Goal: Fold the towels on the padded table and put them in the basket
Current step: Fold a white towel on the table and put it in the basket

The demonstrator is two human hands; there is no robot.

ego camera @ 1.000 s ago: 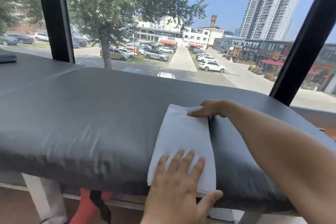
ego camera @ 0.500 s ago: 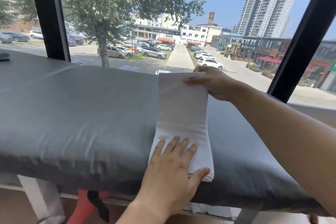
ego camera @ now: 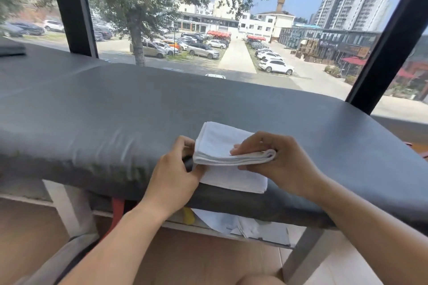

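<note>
White towel doubling over at desk near edge; right hand pinching folded end, left hand pinching opposite edge, aligning layers.

A long padded table in smooth grey covering runs across the view in front of the window, its near edge rounded and standing on pale legs. A white towel, folded into thick layers, lies on it close to that near edge, with its lowest layer spread flat toward the rim. Far left, a dark flat object sits on the surface, too cropped to identify.
</note>
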